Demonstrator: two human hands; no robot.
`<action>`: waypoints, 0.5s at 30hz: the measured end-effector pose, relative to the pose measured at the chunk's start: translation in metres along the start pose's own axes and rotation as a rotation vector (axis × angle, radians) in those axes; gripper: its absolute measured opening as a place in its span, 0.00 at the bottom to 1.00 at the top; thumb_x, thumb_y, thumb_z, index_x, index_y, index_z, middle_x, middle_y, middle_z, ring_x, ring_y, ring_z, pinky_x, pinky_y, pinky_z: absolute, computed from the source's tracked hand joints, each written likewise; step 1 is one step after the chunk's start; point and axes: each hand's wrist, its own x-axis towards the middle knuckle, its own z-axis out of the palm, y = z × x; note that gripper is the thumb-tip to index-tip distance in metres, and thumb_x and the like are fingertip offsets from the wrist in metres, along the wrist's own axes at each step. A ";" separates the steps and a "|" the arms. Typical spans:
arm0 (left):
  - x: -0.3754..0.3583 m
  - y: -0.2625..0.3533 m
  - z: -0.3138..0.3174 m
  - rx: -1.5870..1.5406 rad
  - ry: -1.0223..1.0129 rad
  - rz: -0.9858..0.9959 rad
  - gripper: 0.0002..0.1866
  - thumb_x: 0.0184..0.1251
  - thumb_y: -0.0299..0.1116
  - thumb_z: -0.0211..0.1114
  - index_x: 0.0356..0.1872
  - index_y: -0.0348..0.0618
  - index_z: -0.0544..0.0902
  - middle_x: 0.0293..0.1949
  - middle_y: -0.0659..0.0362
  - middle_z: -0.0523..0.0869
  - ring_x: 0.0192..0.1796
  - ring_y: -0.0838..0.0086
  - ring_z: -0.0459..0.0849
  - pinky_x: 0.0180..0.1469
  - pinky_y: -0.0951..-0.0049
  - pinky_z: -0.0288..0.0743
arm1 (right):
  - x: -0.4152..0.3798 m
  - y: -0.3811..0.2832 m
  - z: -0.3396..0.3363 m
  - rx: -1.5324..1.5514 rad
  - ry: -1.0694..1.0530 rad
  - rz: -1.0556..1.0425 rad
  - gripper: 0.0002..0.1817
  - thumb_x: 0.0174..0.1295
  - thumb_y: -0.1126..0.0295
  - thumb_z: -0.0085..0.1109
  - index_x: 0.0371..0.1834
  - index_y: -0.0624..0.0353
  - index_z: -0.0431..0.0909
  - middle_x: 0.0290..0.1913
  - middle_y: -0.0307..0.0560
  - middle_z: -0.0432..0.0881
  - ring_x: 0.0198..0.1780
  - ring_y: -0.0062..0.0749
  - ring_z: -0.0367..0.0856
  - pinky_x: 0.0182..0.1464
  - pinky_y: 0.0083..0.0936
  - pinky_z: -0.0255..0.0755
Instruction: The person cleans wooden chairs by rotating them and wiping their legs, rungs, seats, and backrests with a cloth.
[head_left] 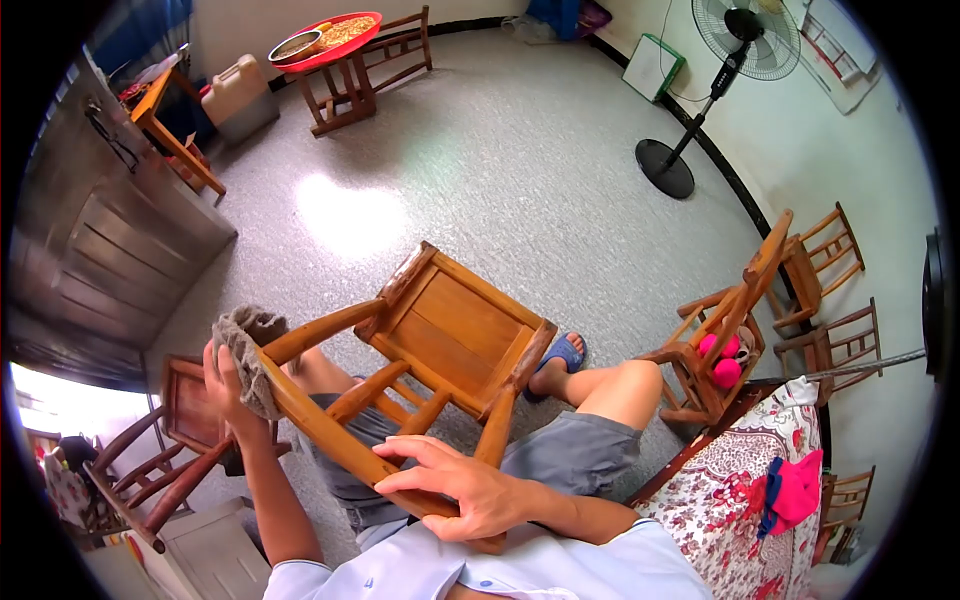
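Note:
A small wooden chair [455, 330] rests tilted across my lap, its seat facing up and away from me. My left hand [225, 385] is closed round a grey-brown cloth [250, 350], which is pressed against the left end of the chair's top rail. At the rail's other end, my right hand [465, 485] grips the wood, with fingers over the top and the thumb on the near side. The backrest slats show between my two arms.
Another wooden chair [195, 405] stands at my left, near a metal door [120, 250]. To the right are a chair holding pink items [725, 372] and a bed with a floral cover [740, 490]. A standing fan [665, 168] and a red tray [345, 42] on a stool are farther off.

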 end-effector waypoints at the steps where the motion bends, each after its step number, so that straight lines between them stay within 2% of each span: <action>1: 0.008 0.005 0.002 -0.074 -0.119 -0.063 0.16 0.77 0.37 0.54 0.53 0.34 0.77 0.45 0.58 0.82 0.44 0.77 0.80 0.49 0.78 0.74 | 0.001 0.001 -0.001 -0.001 -0.002 0.003 0.31 0.52 0.76 0.61 0.64 0.56 0.72 0.72 0.60 0.59 0.75 0.55 0.54 0.74 0.43 0.53; 3: 0.020 0.013 0.007 -0.115 -0.150 -0.092 0.15 0.75 0.34 0.56 0.54 0.34 0.78 0.44 0.59 0.83 0.43 0.78 0.80 0.49 0.78 0.74 | 0.004 0.002 0.000 -0.022 0.017 -0.021 0.30 0.52 0.76 0.60 0.63 0.56 0.72 0.72 0.60 0.58 0.75 0.54 0.55 0.74 0.44 0.53; 5: 0.034 0.010 0.003 0.021 -0.237 -0.005 0.14 0.73 0.32 0.59 0.52 0.33 0.80 0.41 0.61 0.84 0.41 0.80 0.80 0.47 0.80 0.73 | 0.009 0.003 0.000 -0.025 0.025 -0.022 0.30 0.52 0.76 0.60 0.63 0.56 0.73 0.72 0.60 0.58 0.74 0.54 0.55 0.74 0.44 0.53; 6: 0.035 0.009 0.007 0.086 -0.153 0.062 0.12 0.71 0.29 0.61 0.50 0.33 0.82 0.40 0.62 0.85 0.41 0.82 0.80 0.48 0.81 0.74 | 0.010 0.003 0.000 -0.026 0.033 -0.022 0.30 0.52 0.76 0.60 0.63 0.56 0.73 0.72 0.60 0.58 0.74 0.54 0.55 0.74 0.44 0.53; 7: 0.032 0.011 0.007 0.087 -0.158 0.062 0.12 0.71 0.29 0.61 0.50 0.33 0.82 0.40 0.62 0.85 0.41 0.82 0.80 0.48 0.81 0.74 | 0.011 0.003 0.003 -0.025 0.038 -0.021 0.30 0.52 0.76 0.60 0.63 0.56 0.73 0.72 0.60 0.58 0.74 0.54 0.55 0.74 0.44 0.53; 9: 0.016 0.017 0.019 0.344 0.100 0.234 0.11 0.70 0.26 0.63 0.49 0.34 0.82 0.42 0.61 0.86 0.44 0.82 0.81 0.50 0.80 0.75 | 0.010 0.004 0.003 -0.027 0.034 -0.010 0.30 0.52 0.75 0.60 0.64 0.55 0.72 0.72 0.60 0.57 0.75 0.55 0.55 0.74 0.44 0.53; 10: 0.010 0.022 0.022 0.469 0.159 0.269 0.11 0.68 0.24 0.64 0.50 0.34 0.83 0.44 0.59 0.87 0.47 0.78 0.82 0.53 0.76 0.76 | 0.010 0.004 0.003 -0.026 0.039 -0.008 0.30 0.52 0.75 0.60 0.64 0.55 0.72 0.72 0.60 0.57 0.75 0.55 0.55 0.74 0.44 0.53; 11: 0.005 0.019 0.018 0.465 0.152 0.266 0.11 0.68 0.24 0.64 0.50 0.34 0.83 0.44 0.59 0.87 0.47 0.78 0.82 0.53 0.76 0.76 | 0.009 0.003 0.003 -0.024 0.028 -0.001 0.30 0.52 0.75 0.60 0.64 0.55 0.72 0.72 0.60 0.57 0.75 0.55 0.54 0.74 0.44 0.52; 13: -0.007 0.013 0.013 0.595 0.088 0.565 0.12 0.69 0.27 0.65 0.50 0.35 0.83 0.42 0.57 0.88 0.43 0.76 0.83 0.48 0.76 0.77 | 0.007 0.002 0.001 -0.027 0.020 0.017 0.30 0.52 0.75 0.60 0.64 0.56 0.72 0.72 0.60 0.57 0.75 0.55 0.54 0.74 0.43 0.52; 15: -0.013 0.015 0.015 0.513 0.057 0.543 0.13 0.68 0.26 0.64 0.51 0.36 0.83 0.43 0.55 0.87 0.45 0.75 0.83 0.51 0.75 0.77 | 0.008 0.003 0.000 -0.019 0.012 0.002 0.30 0.53 0.76 0.60 0.64 0.56 0.72 0.72 0.60 0.57 0.75 0.55 0.54 0.74 0.43 0.52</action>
